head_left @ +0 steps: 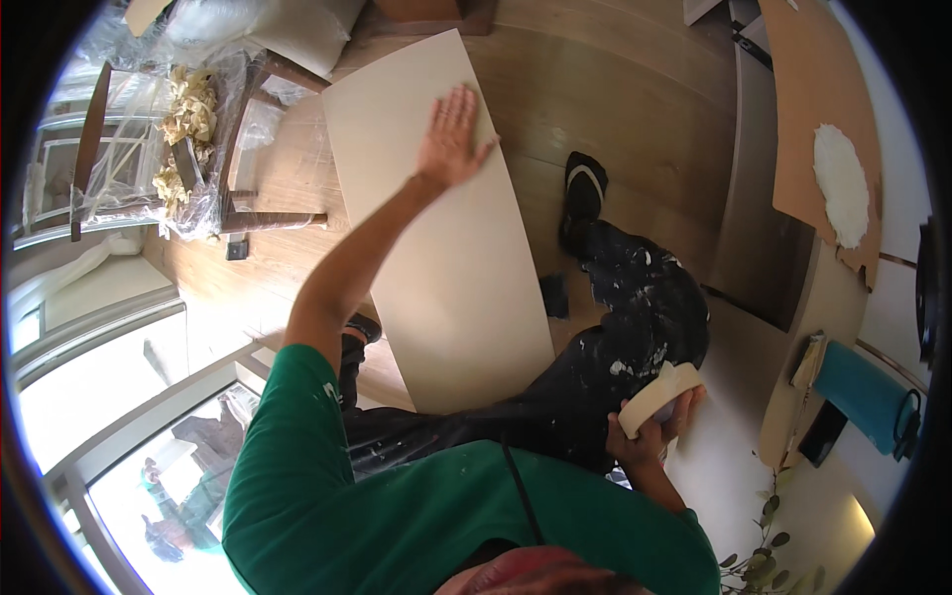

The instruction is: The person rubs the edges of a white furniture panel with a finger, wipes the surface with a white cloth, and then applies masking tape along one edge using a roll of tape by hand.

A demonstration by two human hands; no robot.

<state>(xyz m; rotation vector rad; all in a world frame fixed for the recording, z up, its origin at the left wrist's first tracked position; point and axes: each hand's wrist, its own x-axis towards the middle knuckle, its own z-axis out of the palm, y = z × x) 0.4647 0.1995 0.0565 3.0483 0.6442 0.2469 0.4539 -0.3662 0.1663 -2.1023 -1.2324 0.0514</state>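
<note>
A long pale panel (446,288) lies over the wooden floor in front of me, its near end by my lap. Toward its far end my left hand (454,139) rests flat on the surface, fingers stretched out and thumb apart, holding nothing. My right hand (643,443) is at my right side near my thigh, its fingers wrapped round a wide roll of cream masking tape (654,399). Paint-spattered dark trousers (645,297) cover my legs, and my right knee is bent beside the panel's right edge.
To the far left stands a wooden chair (273,220) wrapped in clear plastic, with crumpled yellowish tape (188,109) on it. A brown cardboard sheet (803,99) with a white patch, a teal object (868,392) and a leafy plant (764,555) are on the right. A window (178,476) is at left.
</note>
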